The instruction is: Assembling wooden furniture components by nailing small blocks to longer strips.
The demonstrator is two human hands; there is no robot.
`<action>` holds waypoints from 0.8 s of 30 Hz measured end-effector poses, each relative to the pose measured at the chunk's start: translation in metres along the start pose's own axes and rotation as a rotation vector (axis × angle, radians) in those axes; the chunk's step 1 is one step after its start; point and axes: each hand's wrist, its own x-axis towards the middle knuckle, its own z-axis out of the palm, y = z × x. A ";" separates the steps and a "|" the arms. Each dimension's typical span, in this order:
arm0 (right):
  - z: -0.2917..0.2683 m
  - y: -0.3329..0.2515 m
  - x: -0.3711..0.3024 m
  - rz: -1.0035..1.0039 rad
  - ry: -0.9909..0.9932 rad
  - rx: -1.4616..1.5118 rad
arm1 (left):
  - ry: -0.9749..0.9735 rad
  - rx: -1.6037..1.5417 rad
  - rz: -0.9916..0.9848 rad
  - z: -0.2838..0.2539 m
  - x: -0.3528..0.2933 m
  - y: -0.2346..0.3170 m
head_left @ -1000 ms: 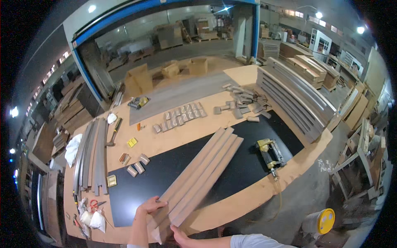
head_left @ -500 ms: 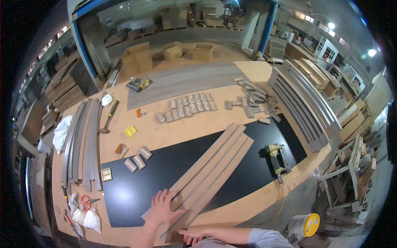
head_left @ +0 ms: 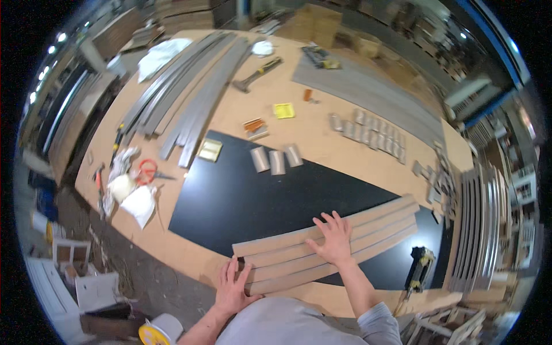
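Note:
Several long wooden strips (head_left: pixel 379 230) lie side by side on a black panel (head_left: pixel 230 190), light brown faces up with grey edges between them. My right hand (head_left: pixel 333 238) rests on top of them near the middle, fingers spread. At their left ends, my left hand (head_left: pixel 233 286) touches the end faces, its thumb and fingers apart. A nail gun (head_left: pixel 421 265) with a hose sits on the panel to the right. Three short curved wooden pieces (head_left: pixel 277 163) stand on the panel beyond the strips, near an open pale yellow box (head_left: pixel 210 150).
A hammer (head_left: pixel 256 76), a yellow tray (head_left: pixel 283 110) and orange sticks (head_left: pixel 253 124) lie on the wooden table (head_left: pixel 190 256). Long grey strips (head_left: pixel 198 103) are stacked at left, near red-handled scissors (head_left: pixel 148 172). Rows of curved pieces (head_left: pixel 374 137) are farther back. A bucket (head_left: pixel 161 329) stands on the floor.
My view has swung left, and the strips now lie more crosswise. My right hand has moved from the table edge onto the strips; my left hand has shifted to their left ends.

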 end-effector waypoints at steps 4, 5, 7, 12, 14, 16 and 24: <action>0.019 0.007 -0.003 -0.007 0.023 0.041 | -0.009 -0.014 0.071 0.006 -0.009 -0.014; 0.018 0.009 -0.005 0.002 0.036 0.041 | -0.008 -0.020 0.062 0.011 -0.012 -0.014; 0.017 0.009 -0.005 0.014 0.055 0.039 | 0.086 0.007 0.183 0.021 -0.012 -0.016; 0.012 0.020 0.001 0.048 0.074 0.034 | 0.199 -0.015 0.244 0.030 0.006 -0.018; 0.010 0.033 0.002 0.070 0.062 0.019 | 0.254 -0.020 0.288 0.029 0.026 -0.021; 0.010 0.039 0.005 0.092 0.049 0.010 | 0.264 -0.086 0.339 0.023 0.046 -0.026; 0.011 0.024 0.005 0.008 -0.039 -0.118 | 0.222 0.087 0.080 -0.004 0.076 -0.048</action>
